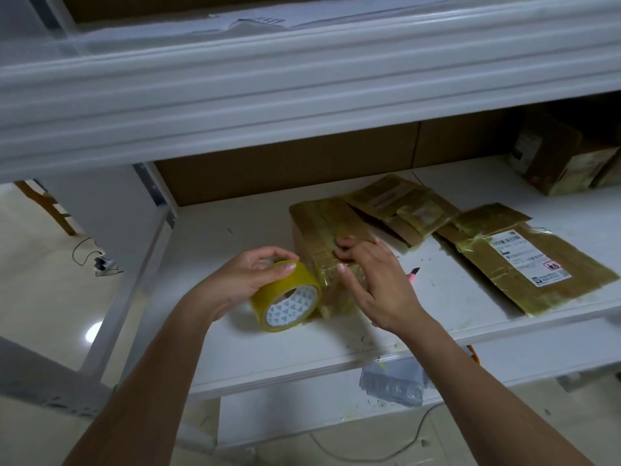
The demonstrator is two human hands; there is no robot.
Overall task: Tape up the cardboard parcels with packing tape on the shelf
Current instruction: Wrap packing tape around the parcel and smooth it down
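Shelving fills my view: the white shelf [235,348] carries the parcel [319,230] I am working on near its middle, two flattened parcels just to its right. It looks like light, stiff cardboard already glossy with tape, so I judge it slick under the fingers and best steadied from on top. My right hand [373,284] lies over it, fingers bent and pressing down the tape. My left hand [248,280] grips the yellow tape roll [287,295] by its rim, touching the parcel's near-left side. The roll is rigid; its film sticks, so I'd hold the outer edge.
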